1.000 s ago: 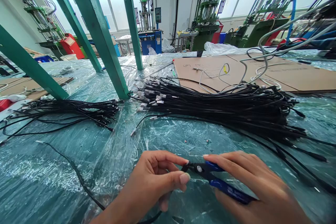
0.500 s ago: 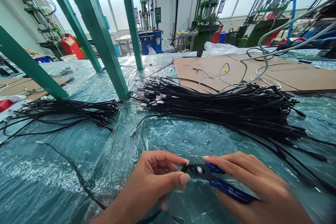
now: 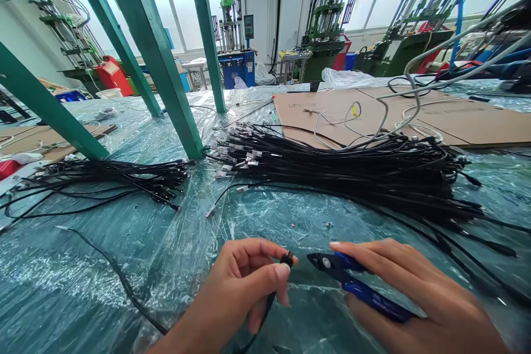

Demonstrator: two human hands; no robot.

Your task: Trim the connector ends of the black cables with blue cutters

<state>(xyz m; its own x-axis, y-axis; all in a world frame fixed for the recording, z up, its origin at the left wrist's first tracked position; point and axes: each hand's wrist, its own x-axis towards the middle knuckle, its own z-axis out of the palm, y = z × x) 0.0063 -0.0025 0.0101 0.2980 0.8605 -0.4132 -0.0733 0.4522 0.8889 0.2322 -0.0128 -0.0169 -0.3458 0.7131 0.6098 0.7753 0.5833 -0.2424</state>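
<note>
Between thumb and fingertips, my left hand (image 3: 244, 282) pinches a black cable (image 3: 269, 304) just below its connector end, which points up. From there the cable runs down toward the bottom edge. My right hand (image 3: 410, 287) is wrapped around blue-handled flush cutters (image 3: 373, 301). Their dark jaws point left, a small gap away from the connector. On the left, a length of black cable (image 3: 120, 268) with a pale tip passes behind my left forearm; whether it is the same cable I cannot tell.
A large bundle of black cables (image 3: 332, 168) lies beyond my hands, a smaller bundle (image 3: 116, 177) to the left. Green metal posts (image 3: 161, 55) rise from the plastic-covered table (image 3: 199, 243). Cardboard (image 3: 464, 116) with loose grey cables lies at the back right. Machines stand behind.
The cutters have drawn back to the right, off the connector. In my left hand the connector has turned and now shows more clearly between the fingers.
</note>
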